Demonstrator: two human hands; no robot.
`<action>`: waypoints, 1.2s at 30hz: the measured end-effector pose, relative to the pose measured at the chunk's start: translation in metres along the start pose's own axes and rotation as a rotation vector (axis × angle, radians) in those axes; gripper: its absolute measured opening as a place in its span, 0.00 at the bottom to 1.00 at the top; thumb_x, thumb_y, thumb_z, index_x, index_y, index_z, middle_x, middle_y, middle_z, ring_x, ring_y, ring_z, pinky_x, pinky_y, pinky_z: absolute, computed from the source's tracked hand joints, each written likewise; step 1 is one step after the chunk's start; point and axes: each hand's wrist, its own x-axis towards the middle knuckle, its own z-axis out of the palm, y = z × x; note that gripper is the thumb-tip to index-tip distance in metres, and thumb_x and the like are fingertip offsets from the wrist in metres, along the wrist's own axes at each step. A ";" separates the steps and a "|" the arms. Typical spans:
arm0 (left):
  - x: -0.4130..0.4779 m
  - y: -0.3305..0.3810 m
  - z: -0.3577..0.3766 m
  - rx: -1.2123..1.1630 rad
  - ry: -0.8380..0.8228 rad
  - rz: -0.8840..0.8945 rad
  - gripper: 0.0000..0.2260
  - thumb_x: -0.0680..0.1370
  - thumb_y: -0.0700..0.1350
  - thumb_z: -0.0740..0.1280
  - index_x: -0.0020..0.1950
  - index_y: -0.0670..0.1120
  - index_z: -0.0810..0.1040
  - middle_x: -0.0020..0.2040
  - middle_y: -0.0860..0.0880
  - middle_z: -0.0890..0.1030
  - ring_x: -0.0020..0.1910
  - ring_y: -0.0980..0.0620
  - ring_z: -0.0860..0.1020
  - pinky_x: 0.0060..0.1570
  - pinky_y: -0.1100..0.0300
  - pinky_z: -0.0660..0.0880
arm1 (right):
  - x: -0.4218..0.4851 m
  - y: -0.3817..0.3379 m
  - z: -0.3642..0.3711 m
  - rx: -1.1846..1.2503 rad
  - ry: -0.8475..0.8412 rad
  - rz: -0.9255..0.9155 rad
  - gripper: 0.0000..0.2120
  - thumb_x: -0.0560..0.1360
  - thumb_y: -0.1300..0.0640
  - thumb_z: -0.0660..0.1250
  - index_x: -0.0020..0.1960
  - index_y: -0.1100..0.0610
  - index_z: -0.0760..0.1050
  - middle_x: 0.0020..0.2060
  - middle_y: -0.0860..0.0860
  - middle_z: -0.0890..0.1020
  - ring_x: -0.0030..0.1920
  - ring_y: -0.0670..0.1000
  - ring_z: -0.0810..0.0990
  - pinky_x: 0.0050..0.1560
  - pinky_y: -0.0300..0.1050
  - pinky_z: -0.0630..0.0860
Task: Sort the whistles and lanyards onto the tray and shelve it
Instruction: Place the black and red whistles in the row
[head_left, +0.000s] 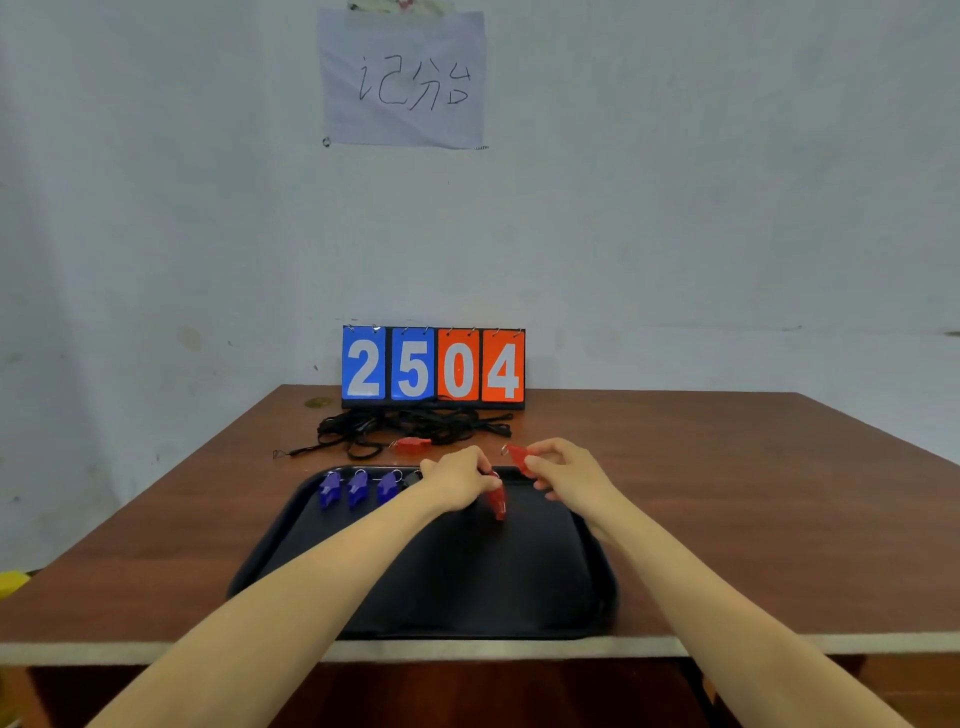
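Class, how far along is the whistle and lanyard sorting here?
Done: three blue whistles in a row on the tray. In hand: left hand holds one red whistle, right hand a second red whistle. Left: third red whistle and tangled lanyards on the table, then shelving.

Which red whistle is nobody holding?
The red whistle lying on the table by the black lanyards, beyond the tray. The left hand and right hand each grip one of the other two.

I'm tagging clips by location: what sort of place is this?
Likely a sports scorekeeping desk: a flip scoreboard stands at the back of a wooden table, black lanyards lie before it, and blue whistles sit on a tray.
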 end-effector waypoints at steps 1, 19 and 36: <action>0.004 0.000 0.002 0.039 0.004 0.010 0.14 0.78 0.54 0.61 0.60 0.48 0.73 0.57 0.48 0.79 0.59 0.48 0.74 0.59 0.53 0.62 | 0.002 0.002 0.000 -0.001 0.000 0.001 0.13 0.78 0.55 0.61 0.62 0.54 0.72 0.55 0.50 0.79 0.45 0.46 0.77 0.41 0.36 0.73; -0.015 -0.020 0.011 0.345 0.037 0.397 0.19 0.78 0.56 0.60 0.69 0.56 0.69 0.70 0.58 0.69 0.70 0.53 0.59 0.65 0.51 0.52 | 0.008 0.021 -0.002 0.021 0.010 0.010 0.13 0.79 0.55 0.61 0.62 0.55 0.72 0.55 0.52 0.79 0.45 0.46 0.76 0.41 0.36 0.72; 0.002 -0.017 0.018 0.237 0.122 0.275 0.17 0.76 0.54 0.65 0.65 0.54 0.74 0.63 0.51 0.74 0.67 0.51 0.64 0.63 0.52 0.54 | 0.014 0.023 0.005 0.027 0.088 0.023 0.10 0.77 0.52 0.65 0.55 0.55 0.74 0.51 0.51 0.80 0.47 0.49 0.77 0.38 0.36 0.70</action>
